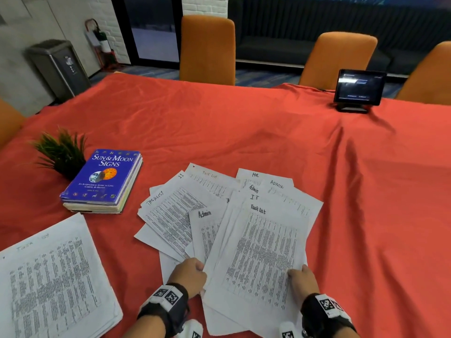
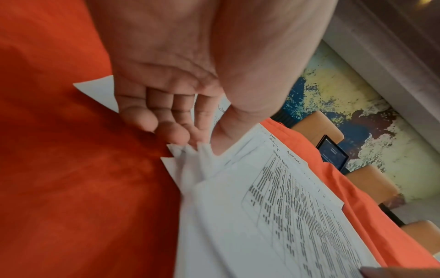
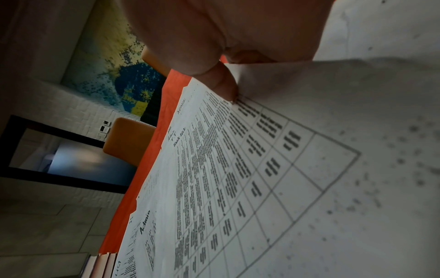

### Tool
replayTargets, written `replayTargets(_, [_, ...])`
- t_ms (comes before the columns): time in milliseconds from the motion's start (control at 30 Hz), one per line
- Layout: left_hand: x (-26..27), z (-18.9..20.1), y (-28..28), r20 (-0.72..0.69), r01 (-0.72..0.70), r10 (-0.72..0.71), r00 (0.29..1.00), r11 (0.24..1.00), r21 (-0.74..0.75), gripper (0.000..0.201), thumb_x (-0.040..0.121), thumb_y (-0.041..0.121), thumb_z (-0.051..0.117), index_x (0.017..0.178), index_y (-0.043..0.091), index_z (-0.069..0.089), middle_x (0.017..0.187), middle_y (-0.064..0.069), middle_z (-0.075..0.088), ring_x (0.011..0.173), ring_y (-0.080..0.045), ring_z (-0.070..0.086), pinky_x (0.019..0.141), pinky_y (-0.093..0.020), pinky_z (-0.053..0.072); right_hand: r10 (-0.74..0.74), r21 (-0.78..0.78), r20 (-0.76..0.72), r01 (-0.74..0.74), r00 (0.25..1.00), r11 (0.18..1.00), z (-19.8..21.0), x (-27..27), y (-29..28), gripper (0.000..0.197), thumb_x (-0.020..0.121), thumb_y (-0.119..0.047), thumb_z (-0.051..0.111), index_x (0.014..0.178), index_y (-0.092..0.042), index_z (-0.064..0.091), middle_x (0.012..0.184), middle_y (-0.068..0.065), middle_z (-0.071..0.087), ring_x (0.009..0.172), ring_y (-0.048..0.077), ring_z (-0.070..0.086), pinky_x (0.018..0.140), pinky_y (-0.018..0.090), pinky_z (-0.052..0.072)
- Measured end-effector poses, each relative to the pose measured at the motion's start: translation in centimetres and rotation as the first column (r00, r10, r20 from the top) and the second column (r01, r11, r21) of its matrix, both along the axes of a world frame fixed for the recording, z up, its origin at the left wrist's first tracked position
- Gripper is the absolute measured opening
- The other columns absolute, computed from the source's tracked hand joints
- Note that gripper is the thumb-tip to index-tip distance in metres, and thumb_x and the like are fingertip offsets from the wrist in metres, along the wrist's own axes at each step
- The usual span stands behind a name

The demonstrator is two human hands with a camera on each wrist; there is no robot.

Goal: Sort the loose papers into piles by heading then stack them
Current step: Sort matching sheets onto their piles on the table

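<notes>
A fan of loose printed papers point(image 1: 185, 215) lies on the red tablecloth point(image 1: 244, 132), with handwritten headings such as Admin, IT, HR and Task List. My left hand point(image 1: 189, 273) grips the fan's near left edge; in the left wrist view its curled fingers point(image 2: 171, 129) and thumb pinch several sheet edges. My right hand point(image 1: 301, 276) pinches the lower right edge of the top Task List sheet point(image 1: 262, 252), thumb point(image 3: 221, 80) on its printed face. A separate pile headed Task List point(image 1: 53, 276) rests at the near left.
A blue book point(image 1: 105, 176) lies on other books left of the fan, with a small green plant point(image 1: 62, 152) beside it. A tablet on a stand point(image 1: 358, 90) sits at the far right. Orange chairs point(image 1: 207, 50) line the far edge.
</notes>
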State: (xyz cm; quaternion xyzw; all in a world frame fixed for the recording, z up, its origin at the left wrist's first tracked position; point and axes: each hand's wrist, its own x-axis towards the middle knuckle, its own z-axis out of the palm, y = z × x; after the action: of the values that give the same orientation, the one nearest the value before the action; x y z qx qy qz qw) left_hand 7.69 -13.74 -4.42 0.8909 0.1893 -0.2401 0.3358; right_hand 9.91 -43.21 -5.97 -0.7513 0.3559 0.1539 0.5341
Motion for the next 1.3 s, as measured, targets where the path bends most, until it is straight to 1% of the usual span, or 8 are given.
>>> replayTargets(200, [0.8, 1.1, -0.7, -0.012, 0.054, -0.053, 0.999, 0.997, 0.052, 0.003, 0.086, 0.021, 0.048, 0.084, 0.021, 0.05, 0.089, 0.002, 0.054, 0.081, -0.017, 0.054, 0.078, -0.028, 0.048, -0.012, 0.013, -0.007, 0.012, 1.0, 1.0, -0.1, -0.5, 0.5, 0.018, 0.084, -0.005, 0.046, 0.098, -0.01, 0.057, 0.096, 0.014, 0.068, 0.089, 0.033, 0.066, 0.088, 0.05, 0.053])
replayTargets(333, [1.6, 1.4, -1.0, -0.013, 0.022, -0.021, 1.0, 0.997, 0.075, 0.039, 0.087, 0.027, 0.051, 0.124, 0.013, 0.047, 0.124, -0.006, 0.052, 0.109, -0.024, 0.057, 0.09, -0.031, 0.047, -0.025, -0.023, -0.003, 0.025, 1.0, 0.999, 0.4, -0.9, 1.2, 0.016, 0.084, -0.004, 0.045, 0.095, -0.009, 0.056, 0.094, 0.014, 0.066, 0.086, 0.031, 0.064, 0.084, 0.044, 0.053])
replayTargets(433, [1.9, 2.1, -1.7, -0.05, 0.123, -0.121, 0.991, 0.991, 0.057, 0.009, 0.089, 0.024, 0.049, 0.091, 0.016, 0.052, 0.09, 0.001, 0.056, 0.086, -0.019, 0.057, 0.08, -0.03, 0.05, -0.033, -0.02, 0.009, 0.033, 0.999, 0.999, 0.7, -1.1, 1.3, 0.017, 0.085, -0.002, 0.045, 0.098, -0.007, 0.056, 0.094, 0.014, 0.065, 0.085, 0.03, 0.063, 0.071, 0.035, 0.05])
replayTargets(533, [1.9, 2.2, -2.1, -0.041, 0.15, -0.15, 0.988, 0.989, -0.001, 0.015, 0.089, 0.024, 0.048, 0.075, 0.019, 0.046, 0.081, 0.003, 0.055, 0.082, -0.019, 0.058, 0.077, -0.029, 0.051, -0.03, -0.022, 0.015, 0.031, 0.999, 0.999, 1.0, -1.2, 1.5, 0.02, 0.086, -0.002, 0.045, 0.103, -0.005, 0.055, 0.095, 0.015, 0.065, 0.084, 0.031, 0.063, 0.067, 0.033, 0.048])
replayTargets(733, [0.7, 1.1, -2.4, 0.012, 0.149, -0.149, 0.989, 0.976, -0.159, 0.037, 0.086, 0.028, 0.058, 0.122, 0.021, 0.055, 0.119, 0.004, 0.064, 0.108, -0.017, 0.061, 0.092, -0.025, 0.049, -0.016, 0.007, 0.073, 0.015, 0.997, 1.0, 1.8, -1.2, 1.6, 0.019, 0.087, -0.002, 0.044, 0.101, -0.008, 0.055, 0.096, 0.016, 0.067, 0.087, 0.033, 0.066, 0.078, 0.042, 0.055])
replayTargets(900, [-0.9, 0.4, -2.1, -0.041, 0.145, -0.162, 0.986, 0.949, -0.281, 0.031, 0.09, 0.029, 0.055, 0.119, 0.021, 0.06, 0.118, 0.002, 0.066, 0.106, -0.017, 0.061, 0.097, -0.032, 0.049, -0.022, 0.038, 0.124, 0.017, 0.992, 0.999, 2.7, -1.4, 2.7, 0.018, 0.089, 0.001, 0.043, 0.102, -0.001, 0.055, 0.095, 0.019, 0.067, 0.086, 0.034, 0.065, 0.063, 0.032, 0.05])
replayTargets(1033, [-2.2, 0.4, -1.2, -0.079, 0.147, -0.185, 0.98, 0.927, -0.344, 0.032, 0.092, 0.027, 0.05, 0.122, 0.024, 0.061, 0.12, 0.004, 0.066, 0.108, -0.017, 0.062, 0.099, -0.031, 0.047, -0.001, 0.009, 0.103, 0.0, 0.995, 1.0, 2.2, -1.2, 3.2, 0.019, 0.087, -0.002, 0.046, 0.103, -0.003, 0.056, 0.098, 0.019, 0.067, 0.088, 0.034, 0.065, 0.077, 0.041, 0.055])
replayTargets(1300, [-4.8, 5.9, 1.0, 0.295, 0.255, -0.115, 0.949, 0.828, -0.499, 0.024, 0.097, 0.028, 0.051, 0.118, 0.031, 0.061, 0.114, 0.014, 0.07, 0.107, -0.002, 0.064, 0.096, -0.028, 0.05, 0.02, 0.223, 0.07, -0.035, 0.997, 0.974, 3.2, -0.9, 3.4, 0.045, 0.07, -0.041, 0.071, 0.108, -0.021, 0.056, 0.092, 0.003, 0.056, 0.079, 0.023, 0.055, 0.061, 0.032, 0.045])
